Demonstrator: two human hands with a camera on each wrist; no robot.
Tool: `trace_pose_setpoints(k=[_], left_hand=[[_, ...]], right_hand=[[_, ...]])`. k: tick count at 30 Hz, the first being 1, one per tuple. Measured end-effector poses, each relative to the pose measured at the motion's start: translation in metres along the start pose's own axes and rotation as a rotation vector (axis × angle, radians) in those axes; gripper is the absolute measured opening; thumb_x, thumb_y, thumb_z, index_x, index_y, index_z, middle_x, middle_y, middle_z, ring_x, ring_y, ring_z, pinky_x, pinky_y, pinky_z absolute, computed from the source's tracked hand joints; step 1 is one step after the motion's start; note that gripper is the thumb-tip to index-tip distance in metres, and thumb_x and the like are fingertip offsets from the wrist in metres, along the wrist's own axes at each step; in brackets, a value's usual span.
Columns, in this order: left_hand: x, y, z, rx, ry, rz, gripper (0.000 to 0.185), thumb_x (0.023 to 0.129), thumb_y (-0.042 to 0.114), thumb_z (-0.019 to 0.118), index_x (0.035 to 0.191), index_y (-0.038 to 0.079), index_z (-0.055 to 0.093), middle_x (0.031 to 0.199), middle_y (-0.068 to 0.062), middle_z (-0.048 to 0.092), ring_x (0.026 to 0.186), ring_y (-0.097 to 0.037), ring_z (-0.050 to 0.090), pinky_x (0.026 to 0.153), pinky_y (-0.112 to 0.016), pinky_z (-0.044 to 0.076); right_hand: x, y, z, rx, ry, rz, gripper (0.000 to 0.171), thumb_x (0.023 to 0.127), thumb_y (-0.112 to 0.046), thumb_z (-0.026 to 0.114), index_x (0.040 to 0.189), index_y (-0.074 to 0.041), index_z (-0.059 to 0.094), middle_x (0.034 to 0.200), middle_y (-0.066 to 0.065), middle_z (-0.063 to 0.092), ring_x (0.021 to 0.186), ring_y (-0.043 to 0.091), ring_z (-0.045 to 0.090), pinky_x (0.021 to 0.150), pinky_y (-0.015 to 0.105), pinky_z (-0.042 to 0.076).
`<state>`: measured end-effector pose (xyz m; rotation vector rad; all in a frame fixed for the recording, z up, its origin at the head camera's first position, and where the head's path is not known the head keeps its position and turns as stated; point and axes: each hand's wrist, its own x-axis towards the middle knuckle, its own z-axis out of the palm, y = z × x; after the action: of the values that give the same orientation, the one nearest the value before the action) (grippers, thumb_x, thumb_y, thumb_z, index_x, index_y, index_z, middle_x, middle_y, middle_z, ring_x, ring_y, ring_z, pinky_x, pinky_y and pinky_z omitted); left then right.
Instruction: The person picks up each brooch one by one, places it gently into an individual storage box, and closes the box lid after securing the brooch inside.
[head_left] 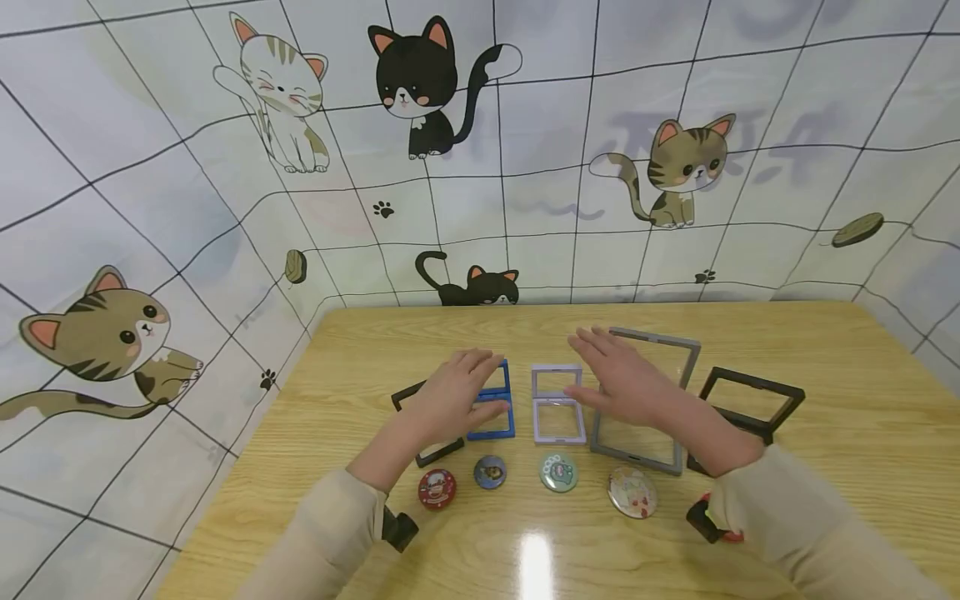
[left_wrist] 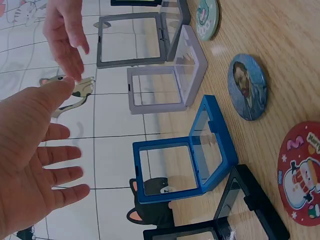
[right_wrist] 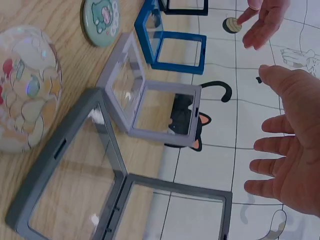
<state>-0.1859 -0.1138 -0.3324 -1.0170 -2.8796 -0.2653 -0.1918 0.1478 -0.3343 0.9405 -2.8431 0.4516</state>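
Note:
My left hand (head_left: pixel 450 396) hovers with fingers extended above an opened blue display frame (left_wrist: pixel 224 135) and a black frame (head_left: pixel 440 452) at the left. Level with it, my right hand (head_left: pixel 630 379) is held out over a larger grey frame (head_left: pixel 637 458), its fingertips near a lavender frame (head_left: pixel 558 402). Both palms are bare, facing each other in the wrist views, and neither hand holds anything. The frames stand opened on hinges, with clear film inside. Another black frame (head_left: pixel 757 383) stands at the right, partly hidden by my right forearm.
Round badges lie in a row before the frames: a red one (head_left: pixel 437 489), a blue portrait one (head_left: pixel 490 472), a green one (head_left: pixel 558 472) and a larger pale one (head_left: pixel 632 492). A cat-print curtain (head_left: pixel 540 208) surrounds the wooden table (head_left: pixel 450 567).

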Motion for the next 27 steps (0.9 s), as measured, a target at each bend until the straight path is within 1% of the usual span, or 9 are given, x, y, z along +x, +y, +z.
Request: trace_pose_setpoints(k=[2, 4, 7, 9, 13, 16, 18, 23, 27], left_hand=[[-0.008, 0.001, -0.001, -0.018, 0.035, -0.010, 0.052, 0.089, 0.041, 0.053, 0.126, 0.006, 0.049, 0.123, -0.011, 0.051, 0.114, -0.024, 0.047, 0.092, -0.038, 0.040], [-0.019, 0.002, -0.002, -0.052, 0.048, -0.037, 0.039, 0.089, 0.038, 0.054, 0.111, 0.007, 0.059, 0.103, -0.006, 0.059, 0.093, -0.018, 0.056, 0.077, -0.031, 0.047], [-0.038, 0.001, -0.001, -0.122, 0.037, -0.106, 0.023, 0.088, 0.033, 0.057, 0.088, 0.011, 0.061, 0.074, 0.003, 0.056, 0.063, -0.009, 0.051, 0.054, -0.024, 0.043], [-0.051, -0.002, 0.003, -0.182, 0.018, -0.161, 0.019, 0.087, 0.031, 0.058, 0.079, 0.014, 0.058, 0.064, 0.008, 0.050, 0.053, -0.006, 0.043, 0.047, -0.022, 0.037], [-0.076, -0.011, 0.017, -0.260, -0.010, -0.273, 0.018, 0.084, 0.026, 0.062, 0.072, 0.014, 0.056, 0.058, 0.010, 0.048, 0.048, -0.004, 0.039, 0.045, -0.021, 0.035], [-0.089, -0.018, 0.030, -0.296, -0.020, -0.358, 0.020, 0.081, 0.024, 0.066, 0.069, 0.012, 0.055, 0.056, 0.008, 0.047, 0.049, -0.006, 0.039, 0.045, -0.022, 0.034], [-0.094, -0.021, 0.040, -0.324, -0.021, -0.418, 0.020, 0.079, 0.023, 0.067, 0.071, 0.008, 0.055, 0.057, 0.005, 0.047, 0.050, -0.008, 0.040, 0.045, -0.023, 0.034], [-0.100, -0.023, 0.060, -0.404, -0.029, -0.562, 0.029, 0.076, 0.024, 0.070, 0.083, 0.001, 0.054, 0.061, 0.002, 0.048, 0.053, -0.011, 0.043, 0.047, -0.025, 0.035], [-0.101, -0.020, 0.069, -0.444, 0.007, -0.603, 0.034, 0.074, 0.026, 0.073, 0.082, 0.000, 0.053, 0.059, 0.001, 0.044, 0.053, -0.012, 0.040, 0.046, -0.024, 0.032]], right_hand=[[0.002, -0.006, 0.002, 0.015, 0.008, 0.007, 0.063, 0.086, -0.033, 0.060, 0.131, 0.006, 0.038, 0.135, 0.026, 0.036, 0.124, 0.043, 0.031, 0.097, 0.054, 0.028], [0.003, -0.012, 0.005, 0.036, 0.012, 0.013, 0.058, 0.085, -0.031, 0.061, 0.127, 0.005, 0.044, 0.130, 0.025, 0.041, 0.120, 0.042, 0.038, 0.093, 0.052, 0.034], [0.006, -0.023, 0.012, 0.073, 0.007, 0.020, 0.048, 0.085, -0.028, 0.061, 0.120, 0.004, 0.051, 0.120, 0.022, 0.051, 0.109, 0.037, 0.049, 0.087, 0.047, 0.041], [0.008, -0.031, 0.017, 0.107, 0.011, 0.014, 0.042, 0.084, -0.025, 0.063, 0.114, 0.003, 0.055, 0.111, 0.019, 0.056, 0.099, 0.032, 0.055, 0.080, 0.043, 0.046], [0.012, -0.045, 0.029, 0.230, 0.010, -0.003, 0.029, 0.082, -0.018, 0.066, 0.103, 0.002, 0.061, 0.100, 0.014, 0.062, 0.080, 0.022, 0.060, 0.068, 0.032, 0.049], [0.016, -0.057, 0.041, 0.328, -0.010, -0.008, 0.023, 0.081, -0.013, 0.066, 0.098, 0.001, 0.063, 0.095, 0.013, 0.064, 0.071, 0.015, 0.060, 0.063, 0.025, 0.047], [0.019, -0.065, 0.049, 0.380, -0.036, -0.008, 0.021, 0.081, -0.012, 0.066, 0.097, 0.001, 0.063, 0.091, 0.012, 0.064, 0.069, 0.014, 0.059, 0.061, 0.023, 0.046], [0.029, -0.089, 0.075, 0.485, -0.111, -0.012, 0.017, 0.078, -0.006, 0.066, 0.091, 0.005, 0.064, 0.084, 0.012, 0.064, 0.073, 0.021, 0.060, 0.062, 0.026, 0.047], [0.035, -0.108, 0.097, 0.535, -0.160, 0.028, 0.018, 0.076, -0.004, 0.067, 0.089, 0.007, 0.062, 0.079, 0.009, 0.062, 0.072, 0.021, 0.058, 0.064, 0.030, 0.047]])
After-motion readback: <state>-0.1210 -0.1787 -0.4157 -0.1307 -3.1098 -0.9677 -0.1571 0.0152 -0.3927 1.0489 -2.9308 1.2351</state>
